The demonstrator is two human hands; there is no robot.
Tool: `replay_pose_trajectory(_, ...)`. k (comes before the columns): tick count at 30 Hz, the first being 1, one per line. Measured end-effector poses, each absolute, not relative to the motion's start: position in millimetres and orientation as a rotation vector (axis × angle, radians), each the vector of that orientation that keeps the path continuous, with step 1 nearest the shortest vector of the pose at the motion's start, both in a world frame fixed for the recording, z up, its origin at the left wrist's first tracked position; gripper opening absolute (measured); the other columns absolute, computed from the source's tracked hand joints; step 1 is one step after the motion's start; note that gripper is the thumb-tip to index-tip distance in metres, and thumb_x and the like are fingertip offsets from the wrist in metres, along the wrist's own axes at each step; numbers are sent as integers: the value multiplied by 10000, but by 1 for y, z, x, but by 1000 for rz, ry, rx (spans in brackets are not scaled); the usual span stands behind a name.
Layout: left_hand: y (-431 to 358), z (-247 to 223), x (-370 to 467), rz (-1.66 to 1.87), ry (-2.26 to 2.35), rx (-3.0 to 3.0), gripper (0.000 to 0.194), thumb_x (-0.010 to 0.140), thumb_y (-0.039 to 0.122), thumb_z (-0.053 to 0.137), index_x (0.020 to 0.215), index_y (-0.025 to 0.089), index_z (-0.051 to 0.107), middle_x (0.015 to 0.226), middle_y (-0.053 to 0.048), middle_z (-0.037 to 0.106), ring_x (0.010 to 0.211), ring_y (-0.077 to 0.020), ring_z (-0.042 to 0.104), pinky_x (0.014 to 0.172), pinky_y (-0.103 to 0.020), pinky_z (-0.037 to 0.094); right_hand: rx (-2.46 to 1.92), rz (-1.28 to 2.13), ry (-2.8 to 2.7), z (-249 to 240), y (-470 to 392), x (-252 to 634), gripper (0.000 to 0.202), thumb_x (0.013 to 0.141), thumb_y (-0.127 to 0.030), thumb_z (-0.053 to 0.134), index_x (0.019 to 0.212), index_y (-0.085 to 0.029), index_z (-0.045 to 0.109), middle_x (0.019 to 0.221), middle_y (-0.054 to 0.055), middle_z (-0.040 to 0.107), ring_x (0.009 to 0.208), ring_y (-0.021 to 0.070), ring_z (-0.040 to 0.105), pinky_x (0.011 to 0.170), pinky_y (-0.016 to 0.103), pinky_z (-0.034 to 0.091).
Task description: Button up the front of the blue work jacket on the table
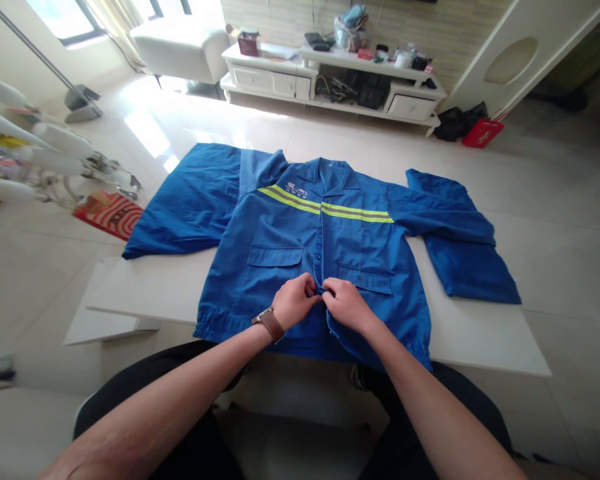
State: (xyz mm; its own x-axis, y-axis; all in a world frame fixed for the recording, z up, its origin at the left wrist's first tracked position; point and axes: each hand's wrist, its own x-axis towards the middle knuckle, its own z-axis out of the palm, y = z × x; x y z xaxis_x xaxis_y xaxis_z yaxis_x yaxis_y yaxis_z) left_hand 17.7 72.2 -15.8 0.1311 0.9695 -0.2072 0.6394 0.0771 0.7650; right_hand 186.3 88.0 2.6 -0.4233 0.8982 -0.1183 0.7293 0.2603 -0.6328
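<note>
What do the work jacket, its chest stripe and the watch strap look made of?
Work jacket: matte woven cloth, perhaps cotton blend, given its soft creases. Chest stripe: probably reflective tape, fluorescent yellow edging a greyish band. Watch strap: possibly leather, smooth brown.

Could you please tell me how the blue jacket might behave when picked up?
The blue jacket would probably flop and drape, since its fabric is wrinkled. The collar may stay somewhat stiffer, as it holds a defined shape.
</note>
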Motion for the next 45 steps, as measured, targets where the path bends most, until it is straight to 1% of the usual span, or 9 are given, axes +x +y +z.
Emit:
replay_pose_trajectory(3,70,-7,21,522,1651,1720,100,814,200,650,892,240,604,830,25,696,769,-157,638,620,-251,371,-1471,936,-2241,5,88,186,173,824,-178,447,662,-211,396,702,-3,546,697,141,479,668,265,289)
replay_pose_trajectory(10,68,11,21,531,1668,1817,188,857,171,569,962,255,700,927,-2,737,855,-186,664,702,-274,424,-1689,789,-2228,15,89,189,164,823,-240,498,660,-217,495,706,2,620,700,159,523,647,274,279)
replay_pose_trajectory(16,75,7,17,653,1552,1787,204,815,128,595,922,204,751,906,-21,741,805,-170,647,749,-272,463,-1764,684,-2200,12,92,196,158,874,-253,503,873,-248,661,963,18,705,832,185,594,667,275,314)
replay_pose_trajectory(19,76,2,17,701,1516,1765,195,787,102,605,888,184,751,848,-21,730,754,-156,627,718,-263,456,-1711,724,-2188,6,93,197,147,885,-232,513,890,-237,660,976,23,693,856,184,599,693,273,346)
replay_pose_trajectory(22,73,-1,18,709,1513,1758,185,781,107,613,891,175,745,835,-24,723,741,-152,620,702,-260,452,-1571,847,-2169,2,94,198,22,847,-232,611,848,-222,630,908,9,663,839,171,592,732,263,381)
replay_pose_trajectory(25,70,-1,18,688,1524,1735,185,782,128,625,917,180,740,843,-21,721,747,-152,624,703,-259,456,-1479,932,-2180,0,95,199,73,835,-245,677,839,-214,610,890,4,641,834,164,582,750,263,393)
replay_pose_trajectory(29,71,3,18,611,1640,1726,216,787,162,630,959,231,742,850,6,721,771,-164,641,708,-271,458,-1450,945,-2190,1,94,199,61,884,-202,614,824,-209,609,888,10,630,844,163,577,768,266,395)
replay_pose_trajectory(34,72,10,19,547,1680,1767,277,819,187,609,1045,253,755,925,-4,734,868,-188,664,772,-281,486,-1441,982,-2146,2,95,198,96,869,-158,570,843,-207,648,896,19,640,867,168,585,802,265,418)
replay_pose_trajectory(45,72,6,16,539,1541,1840,341,827,152,552,1069,204,786,943,-47,716,799,-166,643,767,-264,499,-1697,742,-2053,-4,99,195,108,867,-261,603,872,-232,707,928,13,713,837,172,618,770,273,420)
